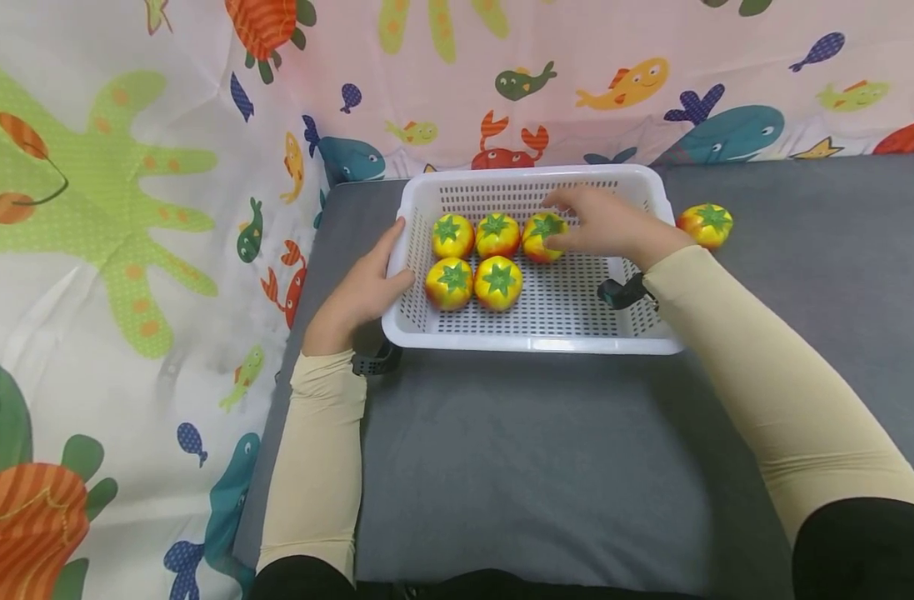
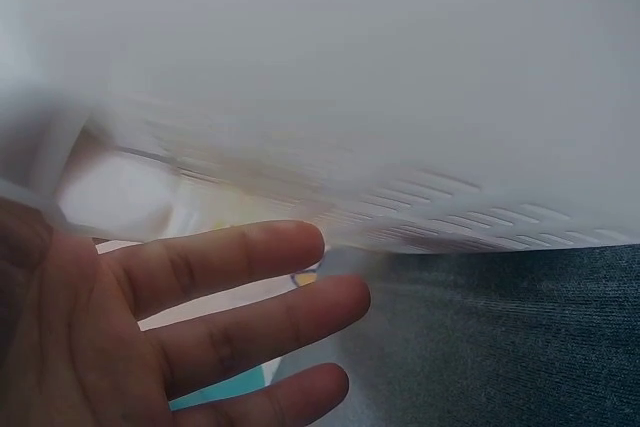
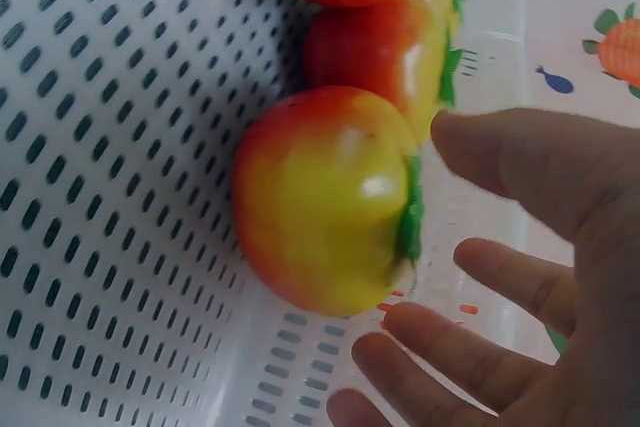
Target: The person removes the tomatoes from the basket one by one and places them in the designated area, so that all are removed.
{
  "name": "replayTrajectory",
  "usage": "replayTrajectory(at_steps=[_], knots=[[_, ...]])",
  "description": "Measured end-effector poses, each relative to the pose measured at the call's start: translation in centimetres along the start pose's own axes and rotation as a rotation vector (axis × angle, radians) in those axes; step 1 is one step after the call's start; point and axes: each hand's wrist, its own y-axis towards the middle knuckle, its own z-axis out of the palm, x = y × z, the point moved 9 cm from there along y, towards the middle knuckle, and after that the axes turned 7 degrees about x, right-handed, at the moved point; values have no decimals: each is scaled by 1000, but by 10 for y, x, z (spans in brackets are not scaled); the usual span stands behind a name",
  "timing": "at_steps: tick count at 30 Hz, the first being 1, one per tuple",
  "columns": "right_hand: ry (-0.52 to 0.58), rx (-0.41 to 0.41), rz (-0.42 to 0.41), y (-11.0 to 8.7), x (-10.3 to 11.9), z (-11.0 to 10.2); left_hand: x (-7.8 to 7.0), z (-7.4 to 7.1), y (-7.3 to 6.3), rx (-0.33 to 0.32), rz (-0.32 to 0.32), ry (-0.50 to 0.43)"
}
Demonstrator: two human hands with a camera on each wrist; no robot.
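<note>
A white perforated plastic basket (image 1: 599, 343) holds several yellow-red tomatoes with green star-shaped tops, one of them a front tomato (image 1: 498, 283). My left hand (image 1: 359, 292) grips the basket's left rim, its thumb over the edge and its fingers along the outer wall. In the left wrist view, three fingers (image 2: 270, 322) stretch out below the basket's side. My right hand (image 1: 606, 225) reaches into the basket beside the back row's rightmost tomato (image 3: 325, 202), fingers spread. A gap shows between its fingertips and that tomato in the right wrist view.
One more tomato (image 1: 706, 225) lies on the grey cloth (image 1: 546, 467) outside the basket, to its right. Printed sea-animal curtains (image 1: 442, 83) stand behind and on the left. A black wrist strap (image 1: 623, 292) hangs under my right wrist, over the basket.
</note>
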Motion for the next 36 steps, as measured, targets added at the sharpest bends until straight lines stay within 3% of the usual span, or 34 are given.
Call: replayTrajectory(at_steps=[13, 28, 36], knots=[[-1, 52, -22, 8, 1, 11, 0, -3, 1, -11, -8, 29], [-39, 71, 10, 10, -3, 15, -1, -2, 2, -5, -27, 35], [11, 71, 13, 7, -5, 12, -2, -2, 1, -6, -25, 44]])
